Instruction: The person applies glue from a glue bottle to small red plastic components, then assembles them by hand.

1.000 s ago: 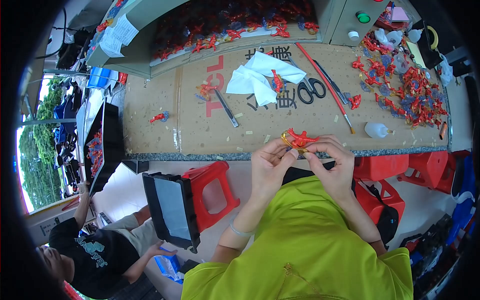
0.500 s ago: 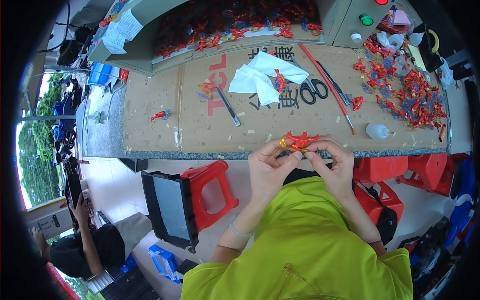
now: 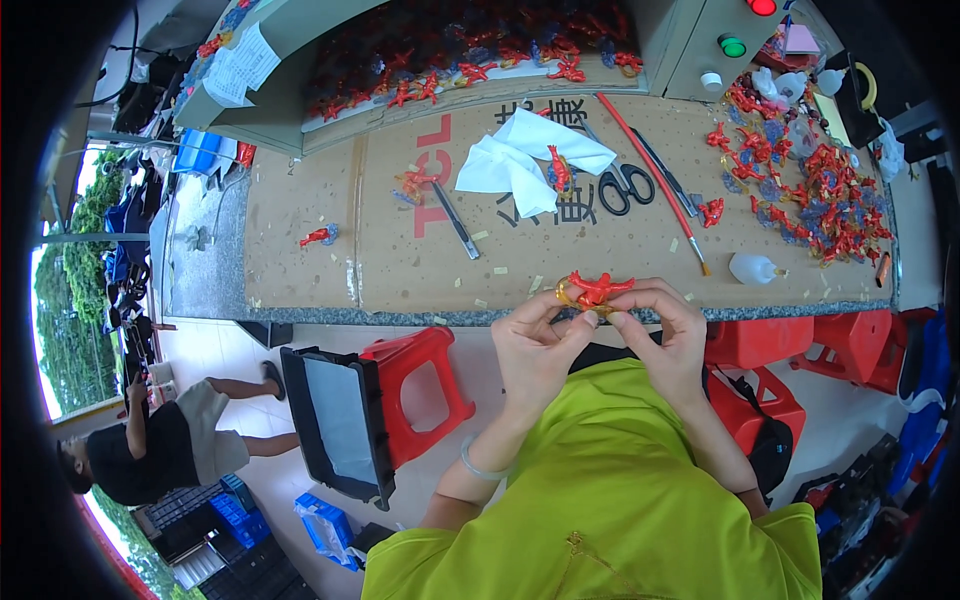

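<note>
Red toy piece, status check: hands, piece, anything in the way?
Left hand and right hand both pinching red toy piece at table edge. Scissors, white cloth farther back, apart from the hands.

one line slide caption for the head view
Both hands, left hand and right hand, pinch a small red figure at the cardboard-covered bench.

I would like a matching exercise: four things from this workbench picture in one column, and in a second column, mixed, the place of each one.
Things:
1. red toy
2. scissors
3. white cloth
4. clear bottle

Places:
A. lying on the bench near its front edge, right of the hands
B. held between left hand and right hand
C. spread on the cardboard, left of the scissors
D. on the cardboard, between the cloth and a red stick

Pairs: 1-B, 2-D, 3-C, 4-A
</note>
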The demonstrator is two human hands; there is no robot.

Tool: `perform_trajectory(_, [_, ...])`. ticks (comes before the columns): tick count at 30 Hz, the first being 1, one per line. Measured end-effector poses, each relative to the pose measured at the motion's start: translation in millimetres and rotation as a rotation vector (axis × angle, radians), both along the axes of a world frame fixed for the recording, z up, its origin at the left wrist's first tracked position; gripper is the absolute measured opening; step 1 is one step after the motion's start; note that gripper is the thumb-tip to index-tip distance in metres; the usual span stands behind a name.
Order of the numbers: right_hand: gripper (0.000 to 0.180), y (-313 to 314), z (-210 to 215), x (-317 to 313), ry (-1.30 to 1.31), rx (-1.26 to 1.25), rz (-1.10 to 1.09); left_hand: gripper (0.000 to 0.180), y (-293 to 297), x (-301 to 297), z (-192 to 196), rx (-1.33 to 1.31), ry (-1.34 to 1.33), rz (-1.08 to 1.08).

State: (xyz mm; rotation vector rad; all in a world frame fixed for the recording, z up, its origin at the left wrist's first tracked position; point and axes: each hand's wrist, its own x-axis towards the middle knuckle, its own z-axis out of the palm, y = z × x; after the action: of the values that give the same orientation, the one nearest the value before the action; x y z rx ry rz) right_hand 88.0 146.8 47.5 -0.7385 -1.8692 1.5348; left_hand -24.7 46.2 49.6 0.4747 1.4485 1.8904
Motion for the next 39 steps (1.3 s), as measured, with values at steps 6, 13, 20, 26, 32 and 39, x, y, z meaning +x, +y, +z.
perform_trajectory(6, [0.036,-5,-30,42,0.135,0.169,-0.496,0.019,4,-8,4,-0.033,-0.197,-0.05])
perform_trajectory(13, [0.062,47,-47,80,-0.21,0.387,-0.778,0.024,9,-7,0,0.029,-0.372,-0.103])
perform_trajectory(20, [0.047,72,-79,82,-0.183,0.165,-0.597,0.023,14,-4,3,0.02,-0.397,-0.128])
perform_trajectory(26, [0.047,52,-36,72,0.055,-0.064,-0.505,0.022,18,-2,3,-0.009,-0.366,-0.139])
perform_trajectory(32, [0.051,23,0,58,0.223,-0.401,-0.096,0.025,23,-1,5,-0.007,-0.349,-0.134])
perform_trajectory(39, [0.039,15,5,52,0.206,-0.432,-0.206,0.025,23,-4,6,0.005,-0.411,-0.17])
